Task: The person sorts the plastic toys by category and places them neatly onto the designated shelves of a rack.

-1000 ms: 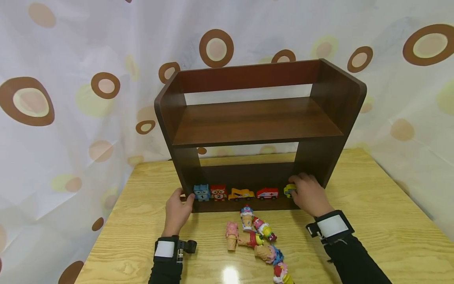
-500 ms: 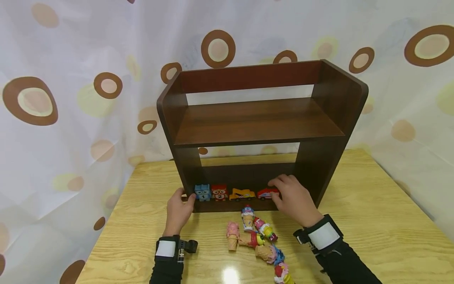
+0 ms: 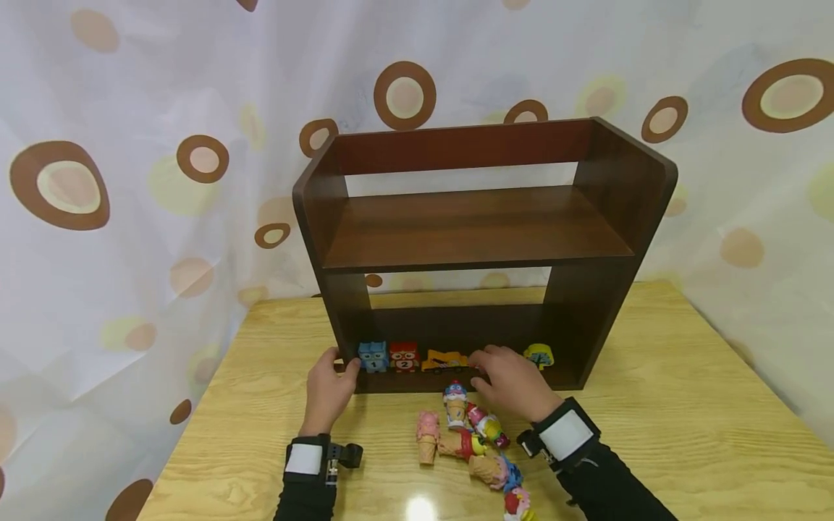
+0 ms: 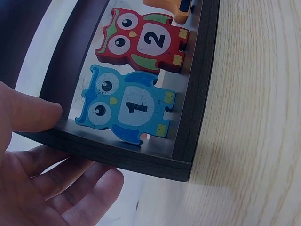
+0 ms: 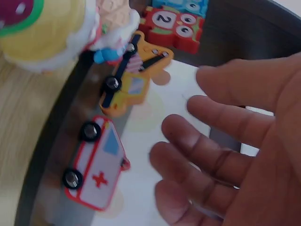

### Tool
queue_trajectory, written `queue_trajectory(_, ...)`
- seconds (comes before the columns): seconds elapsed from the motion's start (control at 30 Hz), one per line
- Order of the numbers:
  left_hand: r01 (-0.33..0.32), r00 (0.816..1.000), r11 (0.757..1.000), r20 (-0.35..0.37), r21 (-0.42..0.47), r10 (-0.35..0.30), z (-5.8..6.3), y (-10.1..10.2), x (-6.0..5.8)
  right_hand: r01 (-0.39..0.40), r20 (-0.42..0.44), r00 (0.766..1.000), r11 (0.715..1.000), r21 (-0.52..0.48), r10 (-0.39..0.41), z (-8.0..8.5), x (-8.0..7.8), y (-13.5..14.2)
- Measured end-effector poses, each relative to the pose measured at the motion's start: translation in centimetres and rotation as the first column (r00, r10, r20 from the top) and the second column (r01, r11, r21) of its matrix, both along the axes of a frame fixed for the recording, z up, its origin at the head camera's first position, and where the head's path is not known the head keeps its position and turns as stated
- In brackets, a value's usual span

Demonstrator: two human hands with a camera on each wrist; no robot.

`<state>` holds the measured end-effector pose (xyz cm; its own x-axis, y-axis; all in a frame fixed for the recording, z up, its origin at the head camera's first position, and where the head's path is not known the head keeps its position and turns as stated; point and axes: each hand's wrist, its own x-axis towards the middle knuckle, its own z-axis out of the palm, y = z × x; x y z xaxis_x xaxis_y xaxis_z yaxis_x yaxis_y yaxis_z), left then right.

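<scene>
My left hand grips the lower left side panel of the dark brown shelf, thumb inside and fingers outside. Just beside it on the bottom board stand a blue owl block numbered 1 and a red owl block numbered 2. My right hand holds nothing, its fingers loosely bent in front of the bottom board. Near those fingers are a yellow crane truck and a red-and-white toy ambulance, which the hand hides in the head view. A yellow-green toy stands at the right end.
In front of the shelf, several toy ice cream cones lie on the wooden table, among them a pink one and a blue-topped one. A patterned curtain hangs behind.
My right hand has let go of the yellow-green toy at the right end and moved left, past the ambulance, towards the crane truck. The left hand keeps its hold on the panel.
</scene>
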<state>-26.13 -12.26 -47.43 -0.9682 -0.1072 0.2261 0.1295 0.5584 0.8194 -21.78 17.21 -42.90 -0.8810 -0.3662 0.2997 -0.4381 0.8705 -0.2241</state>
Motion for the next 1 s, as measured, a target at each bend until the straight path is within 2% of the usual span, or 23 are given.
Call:
queue_trajectory(0.13, -0.005, 1.0, 1.0, 0.003, -0.001, 0.005, 0.0, -0.2, 0.1, 0.009, 0.09, 0.996, 1.0, 0.018, -0.01, -0.9, -0.4, -1.3)
queue_trajectory(0.37, -0.007, 1.0, 1.0, 0.009, 0.0, 0.007, 0.0, -0.2, 0.1, -0.005, 0.15, 0.989, 0.997, 0.075, -0.007, -2.3, -0.8, -3.5)
queue_trajectory(0.6, -0.001, 1.0, 1.0, 0.004, -0.009, 0.001, 0.1, -0.2, -0.1, 0.011, 0.219, 0.975, 0.993, 0.12, -0.037, -2.5, -0.8, -4.2)
queue_trajectory(1.0, -0.003, 1.0, 1.0, -0.004, -0.01, 0.003, 0.0, -0.2, -0.2, 0.003, 0.306, 0.951, 0.992, 0.129, -0.042, -2.8, -1.2, -4.1)
